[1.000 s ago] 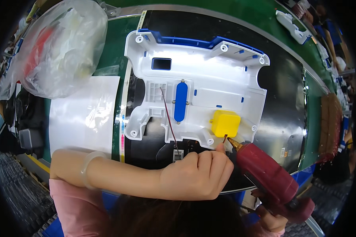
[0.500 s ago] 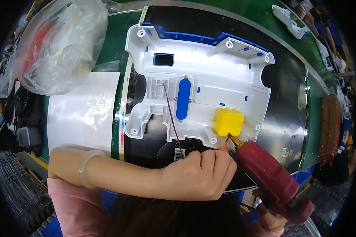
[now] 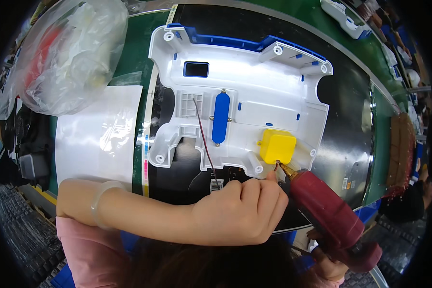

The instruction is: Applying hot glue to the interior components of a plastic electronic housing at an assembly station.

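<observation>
Your landmark was the yellow box (image 3: 278, 144), which sat inside the white shell (image 3: 264, 91), near its lower edge. Your left hand (image 3: 240, 211) was just below the box, with its fingers curled closed; the thumb and index finger seemed to pinch the short wire (image 3: 275, 168), which came out at the bottom of the box. Your right hand (image 3: 328, 265), below and to the right of the box, was wrapped about the handle of the red glue gun (image 3: 327, 206), but I cannot tell if a finger pressed the trigger.

Compared with half a second before, the nozzle (image 3: 287, 171) stayed at the wire exit of the box, while the spot there looked paler. Perhaps this was fresh glue, so the joint was probably being covered, but it was too small to be sure. The blue strip (image 3: 220, 120) lay to the left of the box.
</observation>
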### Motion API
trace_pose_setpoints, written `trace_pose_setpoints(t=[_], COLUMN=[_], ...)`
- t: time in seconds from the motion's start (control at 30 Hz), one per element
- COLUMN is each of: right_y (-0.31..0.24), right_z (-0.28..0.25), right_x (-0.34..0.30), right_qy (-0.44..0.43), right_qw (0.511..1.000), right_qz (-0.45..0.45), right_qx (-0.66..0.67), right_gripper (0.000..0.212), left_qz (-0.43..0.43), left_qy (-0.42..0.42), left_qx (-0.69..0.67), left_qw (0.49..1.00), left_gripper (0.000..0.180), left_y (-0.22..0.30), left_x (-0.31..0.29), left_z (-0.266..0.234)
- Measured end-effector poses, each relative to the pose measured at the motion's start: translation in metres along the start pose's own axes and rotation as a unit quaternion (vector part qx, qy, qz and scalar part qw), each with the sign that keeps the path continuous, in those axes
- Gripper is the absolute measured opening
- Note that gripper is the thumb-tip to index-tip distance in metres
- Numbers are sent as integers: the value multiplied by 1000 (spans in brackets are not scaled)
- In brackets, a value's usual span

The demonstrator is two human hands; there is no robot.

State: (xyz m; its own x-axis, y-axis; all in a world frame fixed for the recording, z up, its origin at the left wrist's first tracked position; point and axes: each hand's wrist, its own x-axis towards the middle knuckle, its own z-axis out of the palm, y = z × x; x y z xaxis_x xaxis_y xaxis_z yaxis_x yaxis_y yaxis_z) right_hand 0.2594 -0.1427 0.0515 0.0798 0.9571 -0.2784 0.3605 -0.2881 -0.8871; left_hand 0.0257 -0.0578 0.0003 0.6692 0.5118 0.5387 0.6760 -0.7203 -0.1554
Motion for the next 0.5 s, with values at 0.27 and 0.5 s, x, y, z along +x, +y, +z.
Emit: trace_pose_setpoints(t=[0.27,0.5], right_y=[-3,-3], right_z=[-2,-7], right_x=[2,-4], right_qy=[-20,-38], right_qw=[1000,998], right_qz=[-21,15], right_qx=[11,-47], right_gripper=[50,49], left_qz=[-58,-81], left_qy=[-24,-36], left_qx=[-113,-167], left_qw=[992,982], left_gripper=[19,17], left_y=[-22,-33], left_x=[14,16], left_z=[-22,-23])
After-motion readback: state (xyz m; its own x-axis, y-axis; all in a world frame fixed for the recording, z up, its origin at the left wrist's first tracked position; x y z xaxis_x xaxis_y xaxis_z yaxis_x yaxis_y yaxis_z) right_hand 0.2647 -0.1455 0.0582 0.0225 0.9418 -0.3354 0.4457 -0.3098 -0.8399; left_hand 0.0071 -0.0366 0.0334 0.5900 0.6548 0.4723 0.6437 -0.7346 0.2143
